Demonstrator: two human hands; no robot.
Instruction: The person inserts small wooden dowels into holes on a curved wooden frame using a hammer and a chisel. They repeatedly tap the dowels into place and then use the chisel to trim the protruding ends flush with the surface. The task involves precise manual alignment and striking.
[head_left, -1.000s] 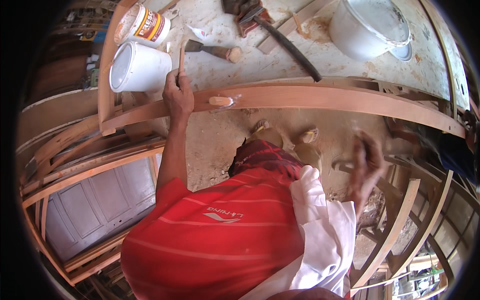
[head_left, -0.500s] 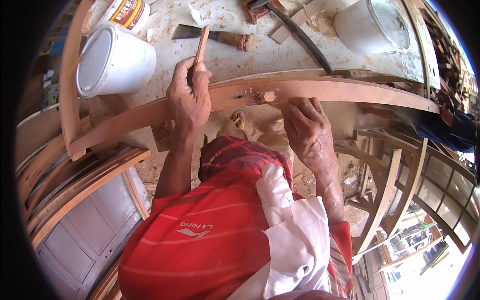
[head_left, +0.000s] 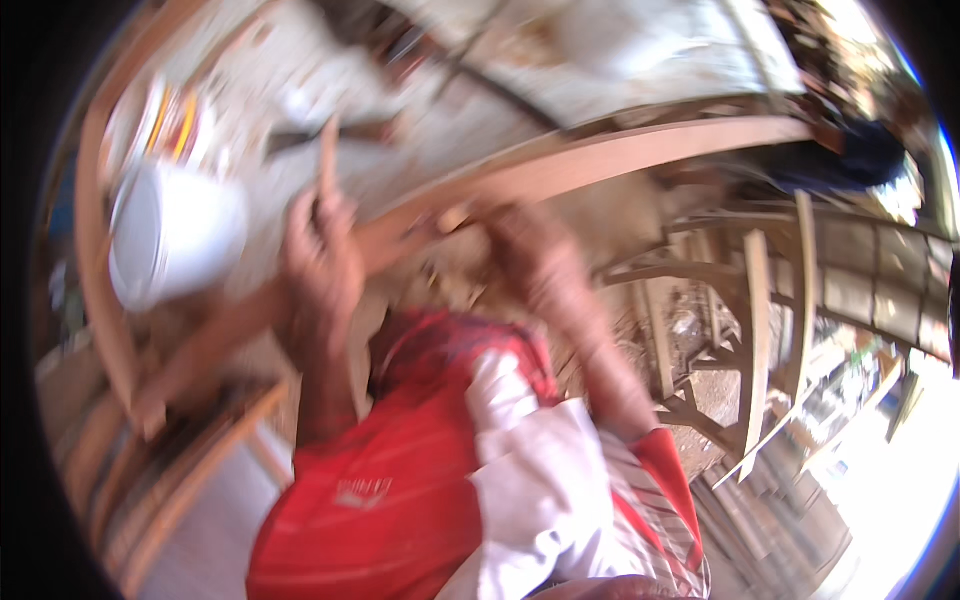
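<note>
My left hand (head_left: 322, 240) is closed on a thin wooden stick (head_left: 328, 150), held upright over a long reddish wooden beam (head_left: 640, 145). A short pale wooden peg or block (head_left: 452, 217) is on the beam between my hands. My right hand (head_left: 525, 245) is at the beam just right of that peg; motion smears its fingers, so their grip cannot be made out. Behind the beam, a dark blade tool with a wooden handle (head_left: 365, 132) and a long dark-handled tool (head_left: 510, 100) lie on a stained white worktop (head_left: 230, 110).
A white lidded bucket (head_left: 175, 235) and a labelled tub (head_left: 175, 125) stand at left, another bucket (head_left: 620, 35) at back. A person in dark blue (head_left: 855, 155) is at the beam's right end. Curved wooden frames (head_left: 755, 340) stand at right, a framed panel (head_left: 225, 500) lower left.
My right hand has come up from beside my body to the beam. My left hand keeps the stick. The whole view has shifted and tilted, and is now blurred.
</note>
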